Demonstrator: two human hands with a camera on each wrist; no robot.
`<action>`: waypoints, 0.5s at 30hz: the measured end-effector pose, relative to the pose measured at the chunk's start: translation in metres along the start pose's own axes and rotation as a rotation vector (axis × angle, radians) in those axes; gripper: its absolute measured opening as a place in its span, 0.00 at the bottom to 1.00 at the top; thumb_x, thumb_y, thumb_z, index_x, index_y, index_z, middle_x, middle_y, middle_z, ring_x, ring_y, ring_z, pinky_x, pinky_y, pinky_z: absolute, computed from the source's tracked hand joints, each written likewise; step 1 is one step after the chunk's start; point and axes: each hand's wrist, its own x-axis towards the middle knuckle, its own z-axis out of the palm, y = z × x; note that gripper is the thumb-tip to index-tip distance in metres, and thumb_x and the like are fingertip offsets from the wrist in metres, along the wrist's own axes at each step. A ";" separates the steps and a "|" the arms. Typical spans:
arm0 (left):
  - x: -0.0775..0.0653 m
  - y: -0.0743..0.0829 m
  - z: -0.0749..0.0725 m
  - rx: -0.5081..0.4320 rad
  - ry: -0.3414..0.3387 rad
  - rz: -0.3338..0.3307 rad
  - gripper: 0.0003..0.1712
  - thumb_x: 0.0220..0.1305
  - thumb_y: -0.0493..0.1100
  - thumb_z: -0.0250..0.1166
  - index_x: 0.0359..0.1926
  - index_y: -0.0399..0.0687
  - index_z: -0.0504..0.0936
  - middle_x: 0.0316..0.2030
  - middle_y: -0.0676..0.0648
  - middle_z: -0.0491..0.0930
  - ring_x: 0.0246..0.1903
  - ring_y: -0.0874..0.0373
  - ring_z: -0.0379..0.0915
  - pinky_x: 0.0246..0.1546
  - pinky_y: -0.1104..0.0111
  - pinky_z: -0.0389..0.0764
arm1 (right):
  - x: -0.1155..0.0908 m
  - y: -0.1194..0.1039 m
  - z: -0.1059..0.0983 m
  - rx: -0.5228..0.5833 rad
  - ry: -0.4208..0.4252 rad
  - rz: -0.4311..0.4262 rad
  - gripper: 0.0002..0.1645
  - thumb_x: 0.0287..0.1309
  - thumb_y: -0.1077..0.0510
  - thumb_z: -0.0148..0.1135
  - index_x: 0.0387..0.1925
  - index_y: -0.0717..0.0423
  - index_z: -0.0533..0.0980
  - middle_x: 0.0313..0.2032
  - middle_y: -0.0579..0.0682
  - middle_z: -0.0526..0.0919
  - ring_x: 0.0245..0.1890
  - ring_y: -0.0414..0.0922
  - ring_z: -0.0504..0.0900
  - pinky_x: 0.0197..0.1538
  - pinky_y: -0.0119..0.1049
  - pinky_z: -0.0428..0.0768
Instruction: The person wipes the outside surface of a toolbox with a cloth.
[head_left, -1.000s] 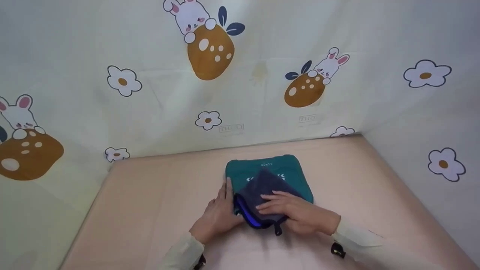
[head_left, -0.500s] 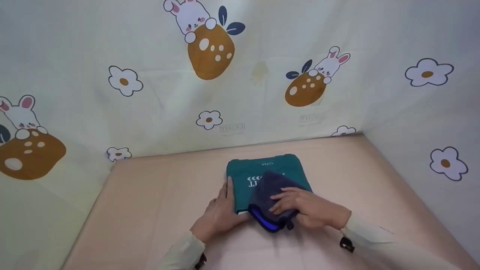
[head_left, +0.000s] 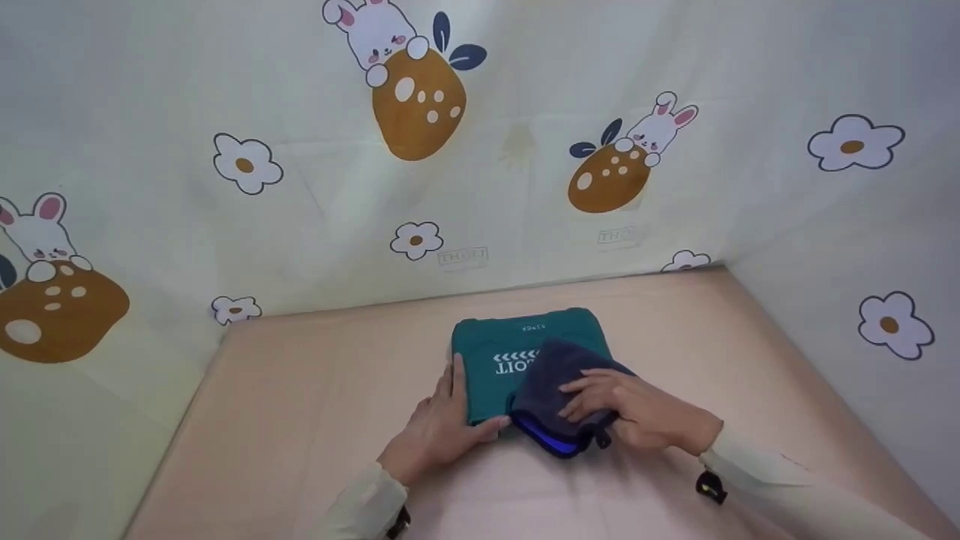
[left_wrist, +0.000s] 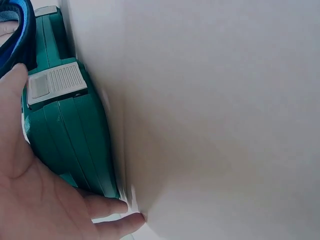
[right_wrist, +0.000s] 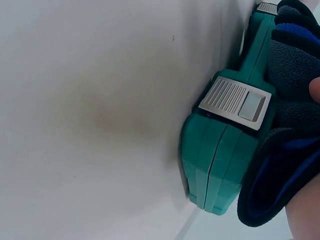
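A green hard case (head_left: 484,397) with white lettering, upside down from here, lies flat on the table, its handle side towards me. Both wrist views show its grey latches, one near each hand. My left hand (head_left: 439,427) braces the near left corner, fingers straight along the side and thumb at the front edge. With my right hand (head_left: 630,409) I hold a folded cloth (head_left: 559,382), dark grey outside and blue inside, against the lid's right part. The cloth covers part of the lettering. Its dark-edged fold (right_wrist: 255,200) hangs over the front edge in the right wrist view.
A pale pinkish table (head_left: 315,405) surrounds the case. Behind it and at both sides hang pale sheets (head_left: 517,97) printed with rabbits and flowers. Dark straps (head_left: 710,487) show at the wrists below pale sleeves.
My right hand has slid the cloth to the right across the lid, uncovering more lettering and the left thumb. The left hand and the case have stayed nearly in place.
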 end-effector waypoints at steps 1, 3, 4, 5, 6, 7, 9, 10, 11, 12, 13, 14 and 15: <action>0.000 0.000 0.000 -0.002 0.003 0.004 0.74 0.56 0.85 0.53 0.80 0.41 0.30 0.78 0.33 0.38 0.72 0.37 0.53 0.66 0.43 0.60 | 0.000 0.000 0.000 0.000 0.002 0.001 0.36 0.36 0.76 0.44 0.46 0.57 0.87 0.50 0.39 0.85 0.67 0.47 0.71 0.70 0.56 0.59; -0.001 -0.001 0.000 -0.006 0.003 0.011 0.70 0.60 0.82 0.51 0.80 0.41 0.30 0.78 0.33 0.38 0.72 0.37 0.53 0.66 0.43 0.60 | -0.001 0.001 0.000 -0.002 0.004 0.000 0.36 0.37 0.76 0.44 0.46 0.56 0.86 0.51 0.39 0.85 0.67 0.47 0.71 0.70 0.57 0.59; -0.001 -0.001 0.000 -0.006 0.003 0.016 0.68 0.63 0.81 0.49 0.80 0.40 0.31 0.78 0.32 0.39 0.72 0.37 0.52 0.67 0.43 0.60 | -0.001 0.001 0.000 -0.002 0.004 0.000 0.36 0.37 0.76 0.45 0.47 0.56 0.86 0.51 0.39 0.85 0.67 0.47 0.71 0.70 0.57 0.59; -0.001 -0.002 0.000 -0.005 0.003 0.020 0.65 0.66 0.80 0.48 0.80 0.39 0.31 0.78 0.32 0.39 0.72 0.37 0.52 0.67 0.44 0.60 | -0.002 0.001 0.000 -0.003 0.005 -0.001 0.36 0.38 0.77 0.45 0.47 0.56 0.86 0.51 0.39 0.85 0.67 0.47 0.71 0.70 0.57 0.59; -0.002 -0.002 0.000 -0.004 0.003 0.023 0.63 0.68 0.78 0.46 0.80 0.39 0.31 0.78 0.32 0.39 0.72 0.37 0.53 0.67 0.44 0.59 | -0.002 0.002 0.000 -0.004 0.007 -0.001 0.36 0.38 0.77 0.45 0.47 0.56 0.86 0.51 0.39 0.85 0.67 0.47 0.71 0.70 0.57 0.59; -0.002 -0.002 0.000 -0.001 0.004 0.027 0.61 0.70 0.77 0.45 0.80 0.38 0.32 0.78 0.32 0.40 0.72 0.37 0.53 0.67 0.44 0.59 | -0.003 0.002 0.000 -0.004 0.009 0.000 0.36 0.38 0.77 0.45 0.47 0.55 0.86 0.51 0.39 0.85 0.67 0.47 0.71 0.70 0.57 0.59; -0.002 -0.003 0.000 0.006 0.006 0.032 0.57 0.74 0.73 0.43 0.80 0.37 0.32 0.78 0.31 0.41 0.72 0.37 0.53 0.67 0.44 0.59 | -0.004 0.002 -0.001 -0.004 0.012 0.011 0.37 0.38 0.77 0.45 0.48 0.55 0.86 0.52 0.39 0.85 0.67 0.47 0.71 0.70 0.57 0.59; -0.002 -0.003 0.000 0.011 0.009 0.034 0.55 0.75 0.72 0.42 0.80 0.37 0.33 0.78 0.31 0.41 0.72 0.37 0.54 0.67 0.44 0.59 | -0.005 0.002 -0.002 -0.003 0.012 0.017 0.37 0.39 0.77 0.45 0.49 0.54 0.86 0.52 0.39 0.84 0.67 0.47 0.70 0.70 0.57 0.59; -0.002 -0.003 0.000 0.014 0.011 0.035 0.54 0.76 0.70 0.42 0.80 0.37 0.33 0.78 0.31 0.41 0.72 0.37 0.54 0.67 0.44 0.59 | -0.006 0.003 -0.002 -0.002 0.012 0.025 0.37 0.39 0.77 0.45 0.49 0.54 0.86 0.52 0.38 0.84 0.68 0.47 0.70 0.70 0.57 0.58; -0.002 -0.003 0.000 0.015 0.013 0.037 0.52 0.77 0.69 0.41 0.80 0.37 0.33 0.78 0.31 0.41 0.72 0.37 0.54 0.67 0.44 0.59 | -0.006 0.003 -0.002 -0.001 0.012 0.035 0.38 0.39 0.77 0.45 0.50 0.54 0.86 0.53 0.38 0.84 0.68 0.47 0.70 0.70 0.56 0.58; -0.002 -0.003 0.000 0.019 0.016 0.042 0.51 0.78 0.68 0.41 0.80 0.37 0.33 0.78 0.31 0.41 0.72 0.37 0.54 0.67 0.44 0.60 | -0.007 0.003 -0.003 0.006 0.011 0.046 0.39 0.38 0.77 0.45 0.51 0.53 0.86 0.53 0.38 0.84 0.68 0.47 0.69 0.71 0.56 0.57; -0.002 -0.003 0.000 0.020 0.018 0.045 0.51 0.79 0.67 0.41 0.80 0.37 0.33 0.78 0.31 0.41 0.72 0.37 0.53 0.67 0.44 0.60 | -0.008 0.003 -0.003 0.010 0.010 0.053 0.40 0.38 0.77 0.44 0.51 0.53 0.85 0.53 0.38 0.84 0.69 0.47 0.69 0.71 0.56 0.57; -0.003 -0.003 0.000 0.023 0.019 0.050 0.50 0.79 0.66 0.41 0.80 0.36 0.33 0.78 0.32 0.40 0.73 0.37 0.52 0.67 0.44 0.60 | -0.008 0.003 -0.004 0.019 0.008 0.063 0.41 0.37 0.77 0.44 0.52 0.54 0.85 0.54 0.39 0.84 0.69 0.47 0.69 0.71 0.56 0.56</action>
